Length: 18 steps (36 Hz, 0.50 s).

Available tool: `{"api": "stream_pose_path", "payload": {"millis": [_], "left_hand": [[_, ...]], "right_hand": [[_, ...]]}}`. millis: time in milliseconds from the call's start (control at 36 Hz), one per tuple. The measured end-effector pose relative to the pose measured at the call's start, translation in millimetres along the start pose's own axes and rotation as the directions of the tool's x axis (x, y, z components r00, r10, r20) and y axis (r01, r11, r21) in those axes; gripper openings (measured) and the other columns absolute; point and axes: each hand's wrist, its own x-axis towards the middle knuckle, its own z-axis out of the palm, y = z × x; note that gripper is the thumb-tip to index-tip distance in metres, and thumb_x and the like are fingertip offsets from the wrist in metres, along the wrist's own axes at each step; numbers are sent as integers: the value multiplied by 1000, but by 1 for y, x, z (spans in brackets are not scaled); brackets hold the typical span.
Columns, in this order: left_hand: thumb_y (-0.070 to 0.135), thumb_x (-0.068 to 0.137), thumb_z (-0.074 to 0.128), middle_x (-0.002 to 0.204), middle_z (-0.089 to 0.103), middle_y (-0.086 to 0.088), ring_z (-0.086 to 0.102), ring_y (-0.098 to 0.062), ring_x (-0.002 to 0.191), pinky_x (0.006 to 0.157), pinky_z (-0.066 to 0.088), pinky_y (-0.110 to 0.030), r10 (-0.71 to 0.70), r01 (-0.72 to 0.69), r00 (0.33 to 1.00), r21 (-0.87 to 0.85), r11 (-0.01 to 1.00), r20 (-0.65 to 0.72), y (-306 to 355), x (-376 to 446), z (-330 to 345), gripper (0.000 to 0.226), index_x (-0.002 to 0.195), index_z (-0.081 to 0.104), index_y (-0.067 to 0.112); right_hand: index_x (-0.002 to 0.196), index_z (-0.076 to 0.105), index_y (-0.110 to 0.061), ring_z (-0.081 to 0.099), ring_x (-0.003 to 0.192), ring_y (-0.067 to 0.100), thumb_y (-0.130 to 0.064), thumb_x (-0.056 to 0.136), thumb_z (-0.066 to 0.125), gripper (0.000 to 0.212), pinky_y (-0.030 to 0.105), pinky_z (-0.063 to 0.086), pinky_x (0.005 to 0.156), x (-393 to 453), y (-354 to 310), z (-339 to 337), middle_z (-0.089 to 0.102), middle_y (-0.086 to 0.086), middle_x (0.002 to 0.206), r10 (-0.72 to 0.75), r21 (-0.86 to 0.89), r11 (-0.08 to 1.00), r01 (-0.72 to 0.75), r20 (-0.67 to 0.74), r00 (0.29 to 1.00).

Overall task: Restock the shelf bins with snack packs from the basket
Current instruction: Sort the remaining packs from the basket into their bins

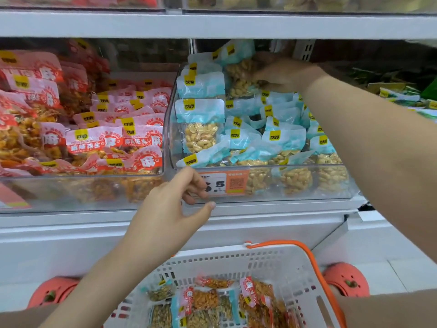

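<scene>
A clear shelf bin holds several light-blue packs of pale peanuts. My right hand reaches deep into the back of this bin and grips one blue peanut pack standing upright above the pile. My left hand is at the bin's front left corner, its curled fingers touching the front wall beside the orange price label. Below, the white basket with an orange handle holds several snack packs, some red and some blue.
The clear bin on the left is full of pink-red spicy peanut packs. Green packs lie in the section on the right. A white shelf board runs above the bins. Coral clogs stand on the floor beside the basket.
</scene>
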Motion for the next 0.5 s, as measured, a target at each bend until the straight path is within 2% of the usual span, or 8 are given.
{"api": "stream_pose_path", "payload": {"millis": [56,83,139,167,222,306,389,500], "left_hand": [[38,78,67,89,61,24,56,-1,87,72,46,-24,-2,1,1000,15,1000,7,0,-1,1,23,89,46,36],[37,78,67,88,61,24,55,-1,88,73,45,-22,-1,1,1000,18,1000,10,0,-2,2,25,89,45,37],[34,80,69,88,61,24,53,1,90,73,43,-16,-3,3,1000,24,1000,15,0,-2,3,27,89,44,37],[33,80,69,88,61,24,52,2,90,73,42,-15,-7,7,1000,28,1000,17,0,-3,4,28,90,43,36],[31,81,69,89,60,24,51,3,91,73,42,-15,-15,14,1000,35,999,15,1,-3,5,29,91,43,36],[32,82,68,90,59,24,50,4,92,74,44,-22,-24,23,1000,48,999,13,2,-3,6,29,91,41,36],[31,84,67,90,59,24,50,3,92,75,46,-28,-31,30,999,55,998,7,3,-3,7,28,91,40,35],[31,85,66,90,59,24,50,2,91,75,46,-30,-39,39,999,57,998,12,5,-2,7,27,91,40,35]], "right_hand": [[135,49,-11,58,119,28,-25,85,73,57,35,49,98,1,7,2,57,14,134,5,-57,998,-6,-13,1000],[136,49,-13,57,120,26,-37,80,76,66,33,48,99,-3,5,3,57,10,133,14,-95,995,-17,-30,999],[139,48,-17,55,122,18,-64,57,82,100,32,44,105,-7,5,2,57,1,135,13,-130,991,-21,-64,998],[141,46,-17,52,124,16,-65,55,82,105,30,42,106,-12,1,3,55,-1,137,4,-149,989,-14,-67,998],[144,39,-15,47,126,13,-45,73,80,88,22,37,104,-23,-5,5,47,-2,141,-21,-191,982,-1,-112,993],[143,32,-18,39,112,6,-25,83,75,73,12,33,89,-21,4,5,39,-5,130,-94,-201,978,47,-228,969],[139,36,-16,43,108,7,-19,80,77,72,14,39,87,-25,2,15,41,-7,117,-119,-160,985,72,-309,944],[130,41,-14,52,113,13,-29,66,87,81,27,45,101,-27,-4,28,52,-5,120,-70,-18,997,69,-408,910]]}}
